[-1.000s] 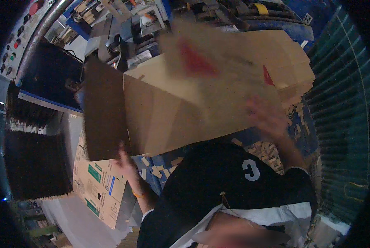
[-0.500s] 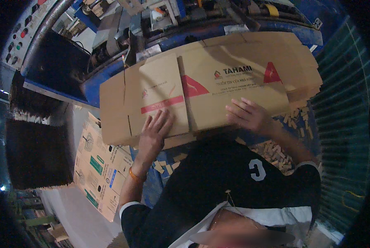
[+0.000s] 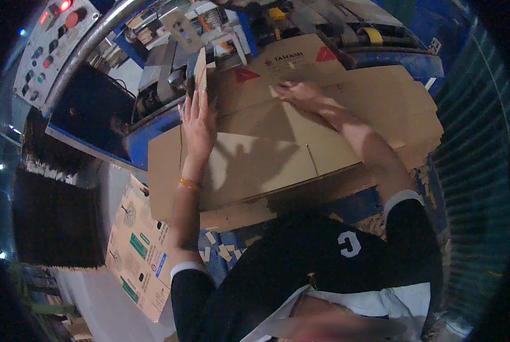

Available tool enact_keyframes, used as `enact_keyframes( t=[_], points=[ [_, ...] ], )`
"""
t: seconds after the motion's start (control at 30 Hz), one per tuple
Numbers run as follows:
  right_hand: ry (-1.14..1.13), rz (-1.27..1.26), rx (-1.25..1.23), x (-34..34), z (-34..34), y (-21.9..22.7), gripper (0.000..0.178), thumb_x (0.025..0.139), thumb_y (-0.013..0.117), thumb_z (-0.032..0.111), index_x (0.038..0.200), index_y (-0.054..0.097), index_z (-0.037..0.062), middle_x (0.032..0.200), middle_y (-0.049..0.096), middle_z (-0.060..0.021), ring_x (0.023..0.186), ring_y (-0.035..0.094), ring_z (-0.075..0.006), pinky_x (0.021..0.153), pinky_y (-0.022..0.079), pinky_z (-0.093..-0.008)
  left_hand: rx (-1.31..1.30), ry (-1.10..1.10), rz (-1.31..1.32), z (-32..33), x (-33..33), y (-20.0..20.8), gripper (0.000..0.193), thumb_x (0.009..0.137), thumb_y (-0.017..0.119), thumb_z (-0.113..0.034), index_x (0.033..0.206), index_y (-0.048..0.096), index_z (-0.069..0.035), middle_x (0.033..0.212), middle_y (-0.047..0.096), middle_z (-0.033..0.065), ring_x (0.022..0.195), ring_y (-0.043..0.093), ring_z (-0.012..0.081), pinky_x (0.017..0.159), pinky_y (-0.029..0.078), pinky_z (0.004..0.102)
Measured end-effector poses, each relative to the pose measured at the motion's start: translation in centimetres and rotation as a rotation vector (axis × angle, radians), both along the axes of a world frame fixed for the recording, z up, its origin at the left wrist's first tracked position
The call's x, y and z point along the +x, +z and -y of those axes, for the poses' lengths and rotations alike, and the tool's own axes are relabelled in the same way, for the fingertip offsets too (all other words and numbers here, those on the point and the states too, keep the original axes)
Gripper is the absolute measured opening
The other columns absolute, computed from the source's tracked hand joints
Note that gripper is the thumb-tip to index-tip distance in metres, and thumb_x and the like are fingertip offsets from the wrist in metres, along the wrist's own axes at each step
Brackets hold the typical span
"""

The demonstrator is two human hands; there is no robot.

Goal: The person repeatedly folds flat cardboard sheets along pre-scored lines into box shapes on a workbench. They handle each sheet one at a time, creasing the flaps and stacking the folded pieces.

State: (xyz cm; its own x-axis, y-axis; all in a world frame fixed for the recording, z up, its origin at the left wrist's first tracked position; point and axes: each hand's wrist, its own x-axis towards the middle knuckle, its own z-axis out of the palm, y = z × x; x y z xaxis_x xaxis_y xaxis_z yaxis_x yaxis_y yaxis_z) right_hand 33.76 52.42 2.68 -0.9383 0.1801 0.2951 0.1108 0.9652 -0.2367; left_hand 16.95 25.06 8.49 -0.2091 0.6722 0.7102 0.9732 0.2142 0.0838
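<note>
A printed brown cardboard box blank with red triangles lies over the far side of a stack of flat cardboard, reaching onto the machine. At its left end a narrow flap stands almost upright. My left hand has its fingers stretched out and lies against this flap. Farther right, my right hand rests on the printed blank with its fingers bent together at the cardboard. The tips of those fingers are partly hidden.
Beyond the stack stands a blue machine with rollers. A control panel with buttons and a lit red lamp is at upper left. Printed cardboard sheets lean at lower left. Cardboard scraps lie below the stack; a green corrugated wall is at right.
Both hands have moved away from me, and the printed blank has shifted toward the machine. Its left flap has risen from flat to nearly upright. More of the plain cardboard beneath now shows.
</note>
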Motion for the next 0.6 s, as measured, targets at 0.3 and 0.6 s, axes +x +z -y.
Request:
enact_keyframes(
  t=[0.3, 0.6],
  points=[
    [-0.363, -0.127, -0.009, 7.6, 0.7, 2.3, 0.06, 0.088, 0.055, 0.033, 0.14, 0.039, 0.0069, 0.151, 0.024, -0.0165, 0.14, 0.018, -0.0329, 0.111, 0.025, -0.0409, 0.339, 0.471, 0.193, 12.6, 3.8, -2.9, 0.063, 0.09, 0.058, -0.026, 0.139, 0.032, 0.003, 0.142, 0.035, 0.025, 0.134, 0.032, 0.0349, 0.111, 0.022, 0.0465],
    [-1.595, -0.37, -0.122, 27.7, -0.5, -4.6, 0.071, 0.08, 0.062, 0.036, 0.139, 0.038, 0.0053, 0.147, 0.025, -0.0243, 0.137, 0.023, -0.039, 0.111, 0.019, -0.0527, 0.142, 1.301, 0.118, 23.1, -0.2, -15.2, 0.065, 0.089, 0.057, -0.042, 0.11, 0.037, 0.017, 0.102, 0.054, 0.0302, 0.096, 0.058, 0.0322, 0.071, 0.053, 0.0432]
  ],
)
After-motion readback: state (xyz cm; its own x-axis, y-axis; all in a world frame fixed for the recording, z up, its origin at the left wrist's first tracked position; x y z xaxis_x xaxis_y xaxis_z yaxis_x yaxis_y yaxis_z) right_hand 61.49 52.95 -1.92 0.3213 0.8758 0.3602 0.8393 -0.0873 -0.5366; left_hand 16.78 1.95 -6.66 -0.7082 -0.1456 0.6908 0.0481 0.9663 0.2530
